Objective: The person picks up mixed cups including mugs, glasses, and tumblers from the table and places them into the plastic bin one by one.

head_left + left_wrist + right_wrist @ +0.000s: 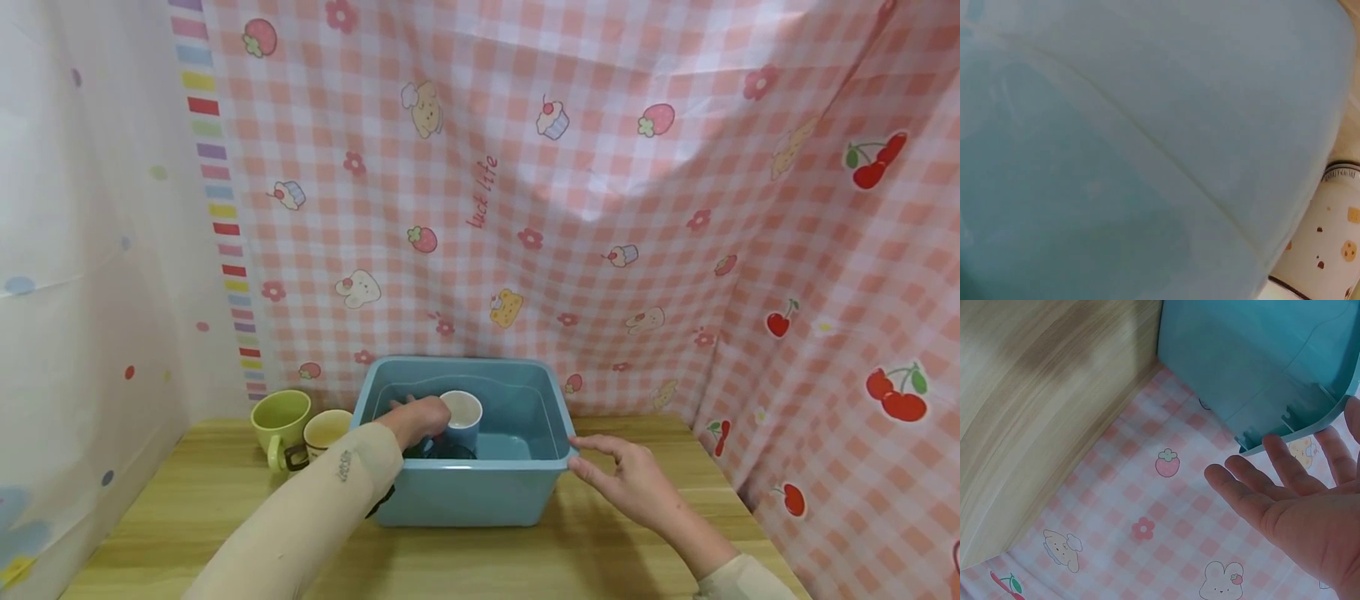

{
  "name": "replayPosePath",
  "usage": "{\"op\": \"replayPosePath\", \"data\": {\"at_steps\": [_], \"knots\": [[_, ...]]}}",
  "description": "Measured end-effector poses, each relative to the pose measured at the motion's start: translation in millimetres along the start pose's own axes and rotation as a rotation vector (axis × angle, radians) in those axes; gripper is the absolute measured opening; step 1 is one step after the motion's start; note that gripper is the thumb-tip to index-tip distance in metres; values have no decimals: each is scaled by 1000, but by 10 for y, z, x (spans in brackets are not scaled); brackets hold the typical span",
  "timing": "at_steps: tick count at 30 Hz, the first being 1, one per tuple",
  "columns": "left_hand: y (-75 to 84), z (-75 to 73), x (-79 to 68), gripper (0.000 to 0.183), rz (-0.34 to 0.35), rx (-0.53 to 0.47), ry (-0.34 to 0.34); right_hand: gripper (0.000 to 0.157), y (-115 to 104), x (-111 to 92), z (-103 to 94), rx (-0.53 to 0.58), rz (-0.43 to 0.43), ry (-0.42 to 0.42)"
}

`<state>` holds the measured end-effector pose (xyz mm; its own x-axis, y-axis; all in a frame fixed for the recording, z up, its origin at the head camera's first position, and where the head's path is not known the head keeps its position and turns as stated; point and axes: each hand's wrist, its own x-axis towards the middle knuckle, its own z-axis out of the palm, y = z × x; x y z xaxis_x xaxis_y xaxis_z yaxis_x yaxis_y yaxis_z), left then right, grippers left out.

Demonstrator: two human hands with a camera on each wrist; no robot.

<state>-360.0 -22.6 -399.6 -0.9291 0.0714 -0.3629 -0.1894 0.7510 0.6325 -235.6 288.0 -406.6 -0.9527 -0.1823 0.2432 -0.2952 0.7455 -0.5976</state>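
A blue plastic bin (471, 496) stands on the table. My left hand (422, 418) reaches down inside it, fingers curled at the left side of a cup (462, 417) that is white inside and blue outside. It appears to grip the cup there, though the fingertips are hidden. Something dark (452, 452) lies low in the bin beside the cup, its kind unclear. At the bin's right corner, my right hand (626, 479) touches the rim from outside. In the right wrist view, the fingers (1241, 487) are extended and spread along the rim's edge.
Left of the bin stand a green mug (281, 421) and a cream cup (327, 429), whose printed brown spots show in the left wrist view. A checked pink cloth (480, 275) hangs behind the wooden table (465, 558), and a pale curtain hangs at left.
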Motion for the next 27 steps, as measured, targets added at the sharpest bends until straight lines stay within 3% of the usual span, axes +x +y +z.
{"op": "replayPosePath", "data": {"at_steps": [9, 15, 27], "knots": [[28, -9, -79, 61, -40, 85, -9, 45, 17, 8, 3, 12, -14, -3], [43, 2, -148, 76, -123, 14, 4, 44, 20, 12, 0, 14, -11, -2], [63, 20, -213, 72, -78, 95, 11, 44, 5, -1, 5, 0, -1, 9]]}}
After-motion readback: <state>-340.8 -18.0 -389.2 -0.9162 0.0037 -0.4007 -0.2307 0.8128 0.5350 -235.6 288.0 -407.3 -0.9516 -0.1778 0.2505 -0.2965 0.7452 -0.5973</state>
